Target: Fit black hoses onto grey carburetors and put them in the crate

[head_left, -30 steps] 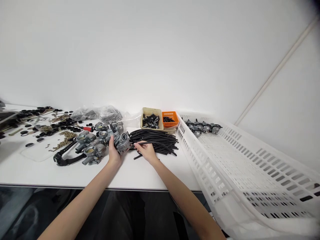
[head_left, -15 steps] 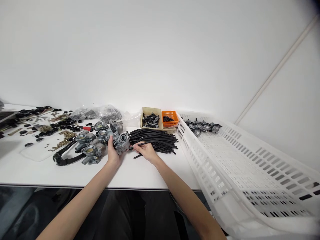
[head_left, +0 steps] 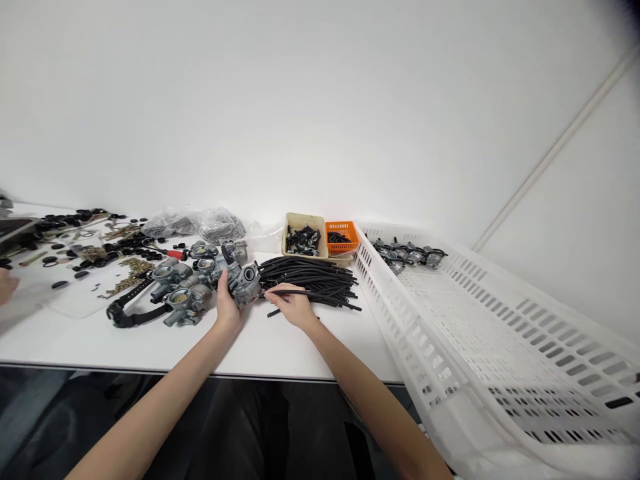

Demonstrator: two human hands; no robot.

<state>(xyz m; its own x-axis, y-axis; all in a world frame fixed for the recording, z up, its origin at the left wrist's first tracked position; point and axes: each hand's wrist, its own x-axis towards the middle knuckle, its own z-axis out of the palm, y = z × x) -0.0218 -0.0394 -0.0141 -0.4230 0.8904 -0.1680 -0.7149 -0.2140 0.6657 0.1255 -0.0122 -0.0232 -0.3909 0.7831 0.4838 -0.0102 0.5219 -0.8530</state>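
Note:
My left hand (head_left: 227,305) is closed around a grey metal carburetor (head_left: 247,283), thumb on its left side. Beside it my right hand (head_left: 291,303) pinches a black rubber hose (head_left: 295,291) near the carburetor's lower right edge; whether the hose end touches it I cannot tell. Behind and right of my right hand lies a pile of black hoses (head_left: 320,275). More metal carburetors (head_left: 183,301) stand just left of my left hand, with a black strap (head_left: 131,317) beside them.
A cream bin (head_left: 305,222) and an orange basket (head_left: 343,247) hold small black parts at the back. A large white crate (head_left: 425,333) on the right holds several carburetors. Brass pieces (head_left: 133,275) and plastic bags (head_left: 220,225) lie left. Another person's hand (head_left: 7,285) shows at the far left.
Another person's hand has come in at the left edge. The hose in my right hand now extends farther right over the pile. My left hand keeps its hold.

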